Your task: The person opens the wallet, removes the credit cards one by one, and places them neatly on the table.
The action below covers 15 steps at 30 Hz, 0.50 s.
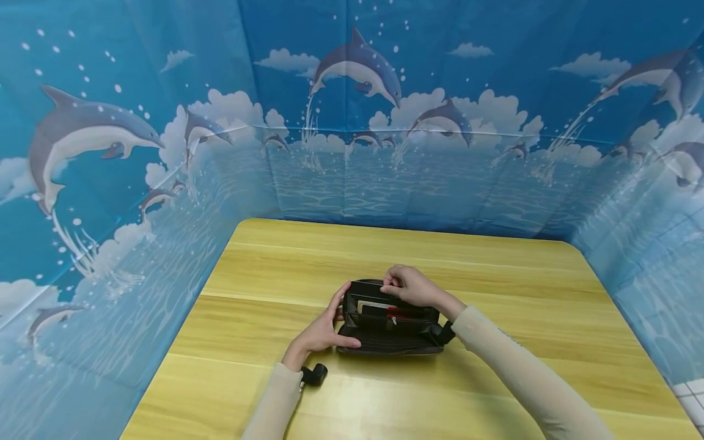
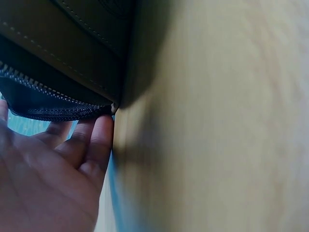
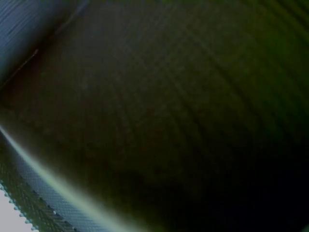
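A black zip-around wallet (image 1: 387,333) lies open on the wooden table (image 1: 495,275), near the middle. Inside it I see a pale card (image 1: 371,304) and a red strip (image 1: 404,315). My left hand (image 1: 330,324) grips the wallet's left end, thumb across the near flap and fingers on the far side. In the left wrist view its fingers (image 2: 91,140) rest against the zipper edge of the wallet (image 2: 58,58). My right hand (image 1: 407,286) is curled over the far wall and pinches at its top edge; what is between the fingertips is hidden. The right wrist view is dark and blurred.
Blue dolphin-print sheets (image 1: 352,122) wall in the table on the left, back and right. Bare wood stretches behind and to both sides of the wallet. A small black wrist camera (image 1: 315,374) hangs under my left sleeve, close to the tabletop.
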Each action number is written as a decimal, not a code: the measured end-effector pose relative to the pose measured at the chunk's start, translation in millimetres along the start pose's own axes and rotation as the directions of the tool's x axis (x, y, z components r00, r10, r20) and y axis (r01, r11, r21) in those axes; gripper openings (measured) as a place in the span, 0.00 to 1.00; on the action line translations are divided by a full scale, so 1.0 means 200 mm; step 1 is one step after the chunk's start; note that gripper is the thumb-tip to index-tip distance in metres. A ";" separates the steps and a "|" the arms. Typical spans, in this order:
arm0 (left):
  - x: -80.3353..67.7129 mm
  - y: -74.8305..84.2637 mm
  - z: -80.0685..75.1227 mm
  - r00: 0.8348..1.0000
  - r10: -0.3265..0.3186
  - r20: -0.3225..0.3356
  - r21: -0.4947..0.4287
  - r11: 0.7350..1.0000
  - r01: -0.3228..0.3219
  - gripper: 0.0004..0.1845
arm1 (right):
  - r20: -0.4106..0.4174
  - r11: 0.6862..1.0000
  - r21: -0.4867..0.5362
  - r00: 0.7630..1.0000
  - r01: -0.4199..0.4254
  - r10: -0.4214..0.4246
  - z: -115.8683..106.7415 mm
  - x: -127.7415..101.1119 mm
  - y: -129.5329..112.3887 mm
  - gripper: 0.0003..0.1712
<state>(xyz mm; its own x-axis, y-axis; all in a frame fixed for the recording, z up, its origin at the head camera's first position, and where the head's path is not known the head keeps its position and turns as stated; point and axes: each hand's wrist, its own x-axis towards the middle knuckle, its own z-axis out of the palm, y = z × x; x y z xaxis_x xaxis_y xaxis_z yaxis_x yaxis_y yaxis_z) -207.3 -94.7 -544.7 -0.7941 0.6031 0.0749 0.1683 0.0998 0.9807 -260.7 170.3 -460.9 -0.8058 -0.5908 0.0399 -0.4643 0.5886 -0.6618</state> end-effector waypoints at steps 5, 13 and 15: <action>0.00 0.00 0.00 1.000 -0.016 0.007 -0.014 1.000 0.017 0.62 | -0.006 1.000 0.010 1.000 0.013 -0.013 0.01 0.00 0.01 0.07; -0.02 0.14 0.00 0.999 -0.007 0.043 -0.051 0.999 0.009 0.62 | -0.036 0.998 0.057 0.999 -0.020 0.022 0.02 0.00 0.01 0.10; -0.02 0.14 0.00 0.999 -0.010 0.043 -0.047 0.999 0.012 0.62 | -0.043 0.997 0.077 0.998 -0.031 0.034 0.02 0.00 0.01 0.11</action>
<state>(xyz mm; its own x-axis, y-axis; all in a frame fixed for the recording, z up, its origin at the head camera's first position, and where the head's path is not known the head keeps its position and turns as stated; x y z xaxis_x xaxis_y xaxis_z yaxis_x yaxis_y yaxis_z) -199.1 -94.7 -518.1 -0.7698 0.6358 0.0571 0.1308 0.0696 0.9890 -260.6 169.5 -465.8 -0.8364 -0.5459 0.0494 -0.4096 0.5626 -0.7181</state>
